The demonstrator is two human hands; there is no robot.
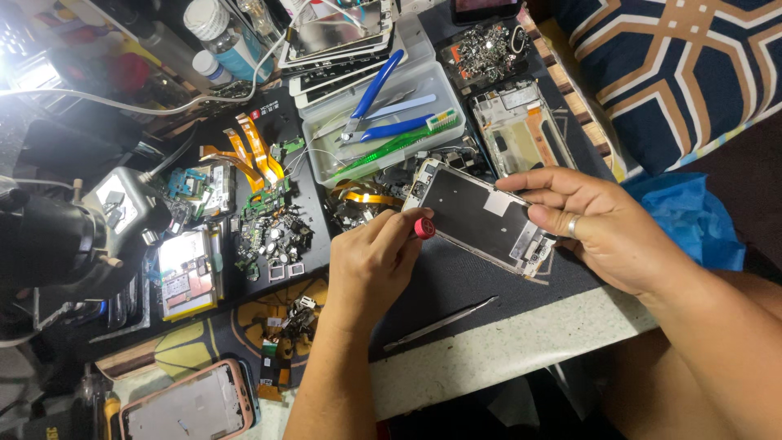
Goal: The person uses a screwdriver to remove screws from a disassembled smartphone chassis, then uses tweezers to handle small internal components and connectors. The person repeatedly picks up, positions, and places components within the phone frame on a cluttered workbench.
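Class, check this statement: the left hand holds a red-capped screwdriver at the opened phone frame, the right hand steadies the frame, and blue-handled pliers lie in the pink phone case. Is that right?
Not quite. In the head view, the blue-handled pliers lie in the clear plastic tray, not the pink phone case. The left hand does hold the red-capped screwdriver at the opened phone frame, steadied by the right hand.

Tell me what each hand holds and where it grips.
Left hand: red-capped screwdriver, by its handle. Right hand: opened phone frame, fingers pinching its right end.
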